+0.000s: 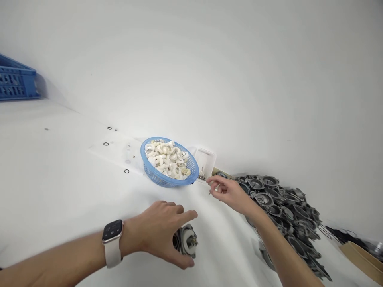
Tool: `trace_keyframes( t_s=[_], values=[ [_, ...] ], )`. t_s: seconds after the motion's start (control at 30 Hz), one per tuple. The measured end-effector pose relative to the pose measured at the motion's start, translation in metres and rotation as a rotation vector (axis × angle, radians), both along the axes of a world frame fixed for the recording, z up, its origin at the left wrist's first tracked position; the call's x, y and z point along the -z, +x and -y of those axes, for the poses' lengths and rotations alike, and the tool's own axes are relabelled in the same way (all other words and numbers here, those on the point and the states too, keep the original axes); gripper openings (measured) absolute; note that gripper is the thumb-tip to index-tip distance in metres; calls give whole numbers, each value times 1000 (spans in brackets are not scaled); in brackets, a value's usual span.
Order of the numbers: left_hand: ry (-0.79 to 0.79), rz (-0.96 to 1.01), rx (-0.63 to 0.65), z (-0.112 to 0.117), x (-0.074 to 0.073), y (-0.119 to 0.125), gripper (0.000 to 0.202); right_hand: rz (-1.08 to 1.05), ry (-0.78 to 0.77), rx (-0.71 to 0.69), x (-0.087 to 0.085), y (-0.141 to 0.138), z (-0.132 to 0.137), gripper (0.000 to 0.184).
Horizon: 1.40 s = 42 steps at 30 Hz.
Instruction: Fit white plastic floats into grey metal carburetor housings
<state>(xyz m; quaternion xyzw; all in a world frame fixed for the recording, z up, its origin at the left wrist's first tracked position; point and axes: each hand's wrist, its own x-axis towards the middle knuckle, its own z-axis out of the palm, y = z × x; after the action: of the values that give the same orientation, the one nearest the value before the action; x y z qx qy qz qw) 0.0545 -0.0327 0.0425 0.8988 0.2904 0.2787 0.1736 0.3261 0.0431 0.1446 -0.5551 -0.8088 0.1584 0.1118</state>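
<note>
My left hand [163, 229], a watch on its wrist, curves around a small grey metal housing [176, 242]. Its thumb and index finger reach past the housing on either side, and the palm side is hidden. A white plastic ring-shaped piece [186, 240] sits inside the housing, facing right. Just in front of the small clear tray [206, 157], my right hand [226, 191] is closed in a pinch. A thin dark pin [210, 193] shows at its fingertips. Several small metal pins [202, 176] lie at the tray's near end.
A blue basket [163, 181] full of white plastic pieces [169, 157] stands left of the tray. Grey metal housings [278, 211] are heaped at the right, beside my right forearm. Black rings [127, 171] lie on the white surface. A blue crate [18, 83] stands far left, a cardboard piece [362, 261] lower right.
</note>
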Motion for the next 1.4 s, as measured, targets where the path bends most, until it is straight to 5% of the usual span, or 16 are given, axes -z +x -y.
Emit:
trace_keyframes(
  t_s=[0.17, 0.3, 0.73, 0.9, 1.1, 1.4],
  values=[
    [41, -140, 12, 0, 12, 7, 45, -39, -109, -65, 5, -26, 44, 25],
    [116, -187, -1, 0, 15, 7, 35, -25, -173, -85, 12, -31, 67, 22],
    [278, -123, 54, -2, 36, 15, 66, -127, -174, -154, 29, -35, 113, 25],
    [223, -105, 119, 0, 40, 18, 48, -141, -175, -182, 32, -35, 110, 30],
    [47, -47, 45, -4, 32, 14, 41, -342, -282, -101, 32, -28, 87, 26],
    [-147, -35, 21, -10, 18, 6, 42, -857, -471, -66, 73, -22, 52, 31]
  ],
)
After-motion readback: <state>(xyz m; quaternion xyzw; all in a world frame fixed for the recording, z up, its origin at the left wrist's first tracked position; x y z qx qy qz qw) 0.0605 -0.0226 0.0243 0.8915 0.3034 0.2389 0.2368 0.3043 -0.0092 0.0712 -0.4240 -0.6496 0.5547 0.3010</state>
